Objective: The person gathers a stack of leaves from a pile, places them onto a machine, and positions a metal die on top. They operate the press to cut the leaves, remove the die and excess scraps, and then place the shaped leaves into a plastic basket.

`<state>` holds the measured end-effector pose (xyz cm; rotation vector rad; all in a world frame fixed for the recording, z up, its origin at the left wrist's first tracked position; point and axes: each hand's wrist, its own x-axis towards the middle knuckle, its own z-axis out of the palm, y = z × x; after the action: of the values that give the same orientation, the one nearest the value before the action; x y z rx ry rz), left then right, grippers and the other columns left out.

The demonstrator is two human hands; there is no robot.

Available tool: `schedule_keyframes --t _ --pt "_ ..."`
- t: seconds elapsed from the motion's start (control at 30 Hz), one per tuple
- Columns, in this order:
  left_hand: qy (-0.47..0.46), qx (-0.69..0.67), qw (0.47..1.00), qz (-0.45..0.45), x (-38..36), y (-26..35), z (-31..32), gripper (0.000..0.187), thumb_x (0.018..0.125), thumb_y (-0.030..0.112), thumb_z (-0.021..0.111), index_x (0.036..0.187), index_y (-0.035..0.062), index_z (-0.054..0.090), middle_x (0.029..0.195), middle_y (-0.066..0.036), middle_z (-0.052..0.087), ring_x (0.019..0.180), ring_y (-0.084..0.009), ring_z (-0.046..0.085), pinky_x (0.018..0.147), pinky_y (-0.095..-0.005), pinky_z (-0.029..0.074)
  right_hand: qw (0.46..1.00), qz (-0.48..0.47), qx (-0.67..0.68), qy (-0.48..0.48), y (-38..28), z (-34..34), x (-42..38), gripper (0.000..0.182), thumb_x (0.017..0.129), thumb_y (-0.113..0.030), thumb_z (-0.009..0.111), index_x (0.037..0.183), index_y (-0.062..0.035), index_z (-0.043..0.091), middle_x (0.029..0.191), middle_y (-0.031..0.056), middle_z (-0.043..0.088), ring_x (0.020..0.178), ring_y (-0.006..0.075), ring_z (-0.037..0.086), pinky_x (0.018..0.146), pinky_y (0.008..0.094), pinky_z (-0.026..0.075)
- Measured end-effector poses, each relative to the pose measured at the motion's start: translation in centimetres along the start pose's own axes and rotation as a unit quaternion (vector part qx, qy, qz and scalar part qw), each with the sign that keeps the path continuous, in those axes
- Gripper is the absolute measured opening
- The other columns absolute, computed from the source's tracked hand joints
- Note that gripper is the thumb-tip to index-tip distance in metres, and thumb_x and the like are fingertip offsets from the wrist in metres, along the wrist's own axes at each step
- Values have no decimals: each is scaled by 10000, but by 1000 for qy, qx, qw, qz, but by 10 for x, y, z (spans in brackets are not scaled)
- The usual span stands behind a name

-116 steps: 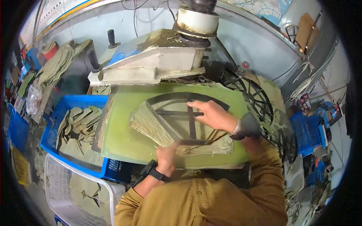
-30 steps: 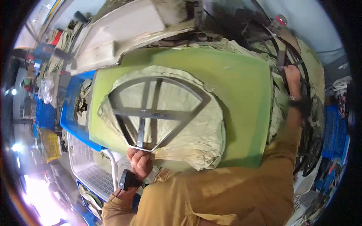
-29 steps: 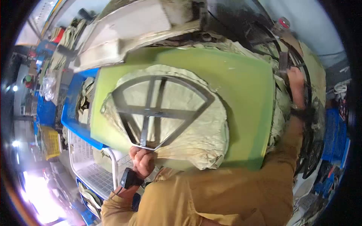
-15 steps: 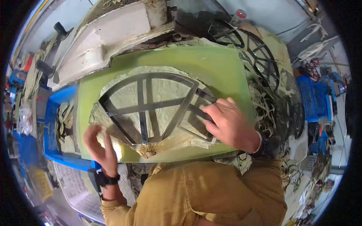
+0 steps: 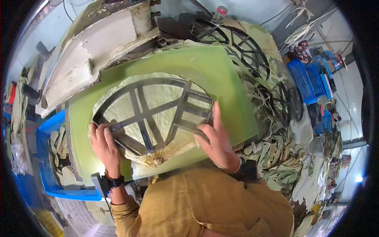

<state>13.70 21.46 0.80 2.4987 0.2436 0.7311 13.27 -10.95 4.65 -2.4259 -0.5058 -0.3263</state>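
A dark, fan-shaped metal frame (image 5: 137, 117) with crossing bars lies on a pale, pleated leaf (image 5: 157, 153), whose folds gather to a point near my body. Against its right side sits a smaller four-sided metal frame (image 5: 193, 112) with crossbars, partly over the leaf's right edge. My left hand (image 5: 106, 148) grips the big frame's left corner, fingers at the outer edge. At the small frame's right end, my right hand (image 5: 216, 140) has its fingers along the outer side and its thumb at the near corner. Both frames rest on a translucent green board (image 5: 233, 118).
A blue basket (image 5: 51, 189) of leaf scraps stands left of the board. White machinery (image 5: 106, 39) rises behind it. More black frames (image 5: 252, 51) and a red-lidded jar (image 5: 219, 14) are at the back right. Leaf strips (image 5: 272, 154) pile up on the right.
The small frame has shifted and now sits squarely against the big frame's side. My left hand has come onto the big frame's corner. My right hand's grip has moved to the small frame's outer end.
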Motion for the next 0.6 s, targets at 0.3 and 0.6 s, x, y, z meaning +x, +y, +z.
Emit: schedule_keyframes --t 0.3,0.6 --pt "15 -25 1000 4 -4 -5 4 224 933 156 479 1082 25 583 1306 -271 483 1254 -411 416 1020 -466 313 996 58 59 45 -5 20 -9 149 838 -88 640 877 29 556 1429 401 200 1109 511 496 917 450 449" --pt "-133 -139 978 -77 23 7 -51 380 876 170 634 1208 16 529 1265 -261 529 1213 -375 502 1011 -427 391 993 99 -17 -58 -11 20 -15 238 854 -44 607 1027 57 479 1441 394 190 1264 535 361 1030 502 372"
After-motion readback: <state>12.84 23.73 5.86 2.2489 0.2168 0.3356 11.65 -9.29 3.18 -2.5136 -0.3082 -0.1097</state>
